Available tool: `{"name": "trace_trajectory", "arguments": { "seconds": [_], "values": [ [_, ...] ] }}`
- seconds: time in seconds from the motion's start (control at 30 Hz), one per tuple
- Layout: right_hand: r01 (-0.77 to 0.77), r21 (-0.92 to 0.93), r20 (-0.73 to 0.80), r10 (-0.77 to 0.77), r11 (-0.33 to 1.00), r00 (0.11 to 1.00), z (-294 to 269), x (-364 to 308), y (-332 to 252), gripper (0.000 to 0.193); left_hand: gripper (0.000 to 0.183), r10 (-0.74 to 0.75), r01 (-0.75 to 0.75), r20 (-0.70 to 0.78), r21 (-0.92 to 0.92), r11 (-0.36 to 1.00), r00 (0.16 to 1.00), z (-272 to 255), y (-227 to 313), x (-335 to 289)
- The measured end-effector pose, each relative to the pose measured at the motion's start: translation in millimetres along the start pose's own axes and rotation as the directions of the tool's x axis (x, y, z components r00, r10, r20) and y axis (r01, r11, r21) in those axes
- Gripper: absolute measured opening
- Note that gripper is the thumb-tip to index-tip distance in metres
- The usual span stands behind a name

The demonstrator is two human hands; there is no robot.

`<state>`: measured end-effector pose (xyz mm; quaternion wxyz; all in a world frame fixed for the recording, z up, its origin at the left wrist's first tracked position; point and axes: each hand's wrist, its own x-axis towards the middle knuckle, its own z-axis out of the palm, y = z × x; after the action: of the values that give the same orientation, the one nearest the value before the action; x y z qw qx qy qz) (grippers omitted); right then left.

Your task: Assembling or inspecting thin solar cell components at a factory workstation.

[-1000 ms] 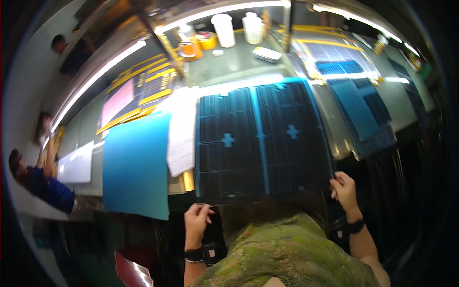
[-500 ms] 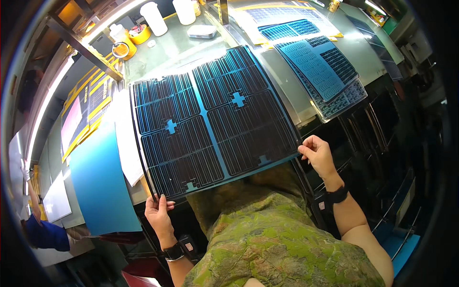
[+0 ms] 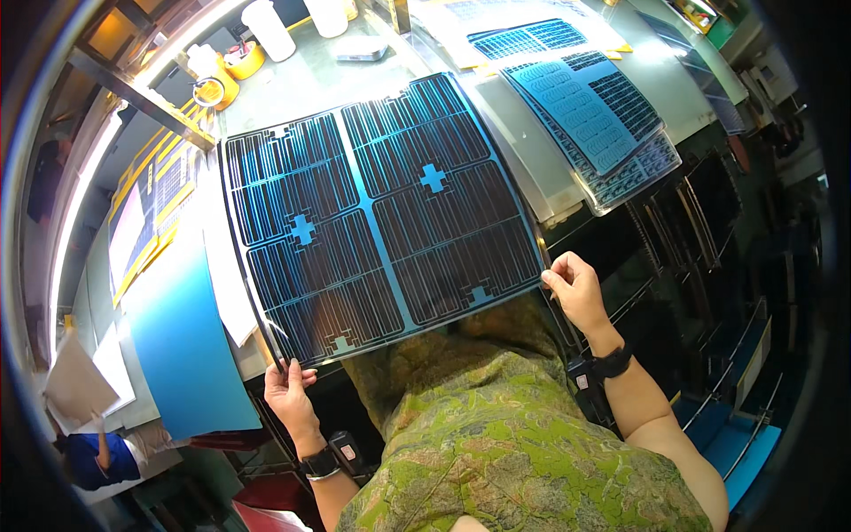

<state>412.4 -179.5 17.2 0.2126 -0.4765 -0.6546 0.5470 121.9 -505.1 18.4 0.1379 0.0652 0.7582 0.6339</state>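
Note:
A large thin dark panel with blue line patterns and cross shapes spans the middle of the view, its far part over the lit worktop. At its near left corner my left hand is closed, thumb and fingers pinching the edge. My right hand pinches the near right corner in the same way. The panel's near edge hangs just in front of my body. Its underside is hidden. Bands are on both my wrists.
Left of the panel lies a plain blue sheet; patterned sheets with yellow edges lie beyond it. Stacked blue patterned panels are on the right. Tape rolls and a white bottle stand behind. A co-worker's blue sleeve shows far left.
The panel, still pinched at both near corners, has shifted slightly left and upward in the view. At far left, a co-worker's hand now holds up a brownish sheet.

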Motion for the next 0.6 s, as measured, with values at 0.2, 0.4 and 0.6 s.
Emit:
{"name": "trace_trajectory", "arguments": {
  "seconds": [0.2,0.4,0.6],
  "values": [
    [0.102,0.031,0.006,-0.103,0.994,0.995,1,1,11,0.013,0.003,0.004,-0.004,-0.012,0.006,1.000,1.000,2,-2,0],
    [0.085,0.132,0.052,-0.092,0.988,0.994,-1,7,19,0.015,0.004,0.018,-0.018,-0.019,0.003,1.000,1.000,3,-4,-1],
    [0.047,0.140,0.094,-0.060,0.989,0.994,-4,10,14,0.015,0.005,0.000,0.000,-0.030,0.015,1.000,1.000,3,-2,-1]
  ]
}}
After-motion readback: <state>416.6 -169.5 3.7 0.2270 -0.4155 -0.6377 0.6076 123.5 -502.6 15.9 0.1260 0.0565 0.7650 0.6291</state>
